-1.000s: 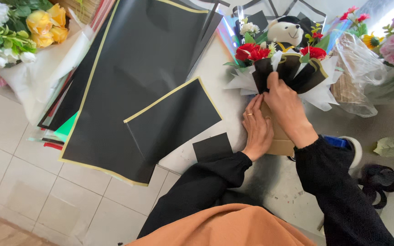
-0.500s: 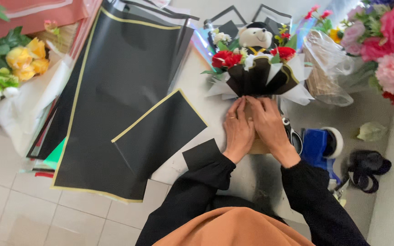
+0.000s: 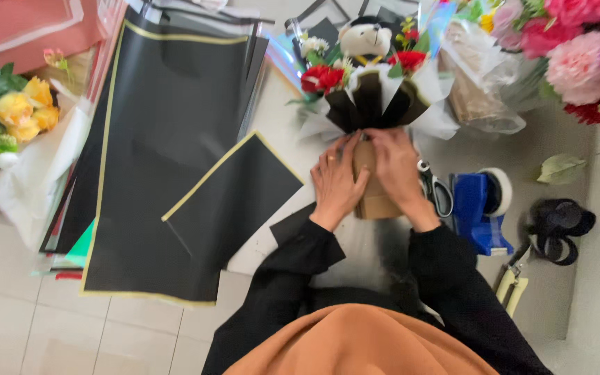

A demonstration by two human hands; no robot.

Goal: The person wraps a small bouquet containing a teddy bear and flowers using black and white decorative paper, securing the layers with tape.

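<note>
A small bouquet (image 3: 369, 90) lies on the white table, with red roses, a little toy bear on top, and black and white wrapping around a brown paper handle (image 3: 371, 198). My left hand (image 3: 337, 182) presses on the left side of the brown handle just under the black wrap. On the right side, my right hand (image 3: 397, 170) covers the handle, fingers pointing to the wrap. Both hands clasp the handle between them. I wear black sleeves.
Large black wrapping sheets with gold edges (image 3: 168, 139) lie to the left, over pink sheets. Yellow roses (image 3: 26, 111) sit far left. Scissors (image 3: 435, 191), a blue tape dispenser (image 3: 484, 205), black ribbon (image 3: 557, 226) and pink flowers (image 3: 578, 42) lie to the right.
My hands have come together around the brown handle, the right one moving down from the wrap. The view has shifted, so the bouquet sits more to the left.
</note>
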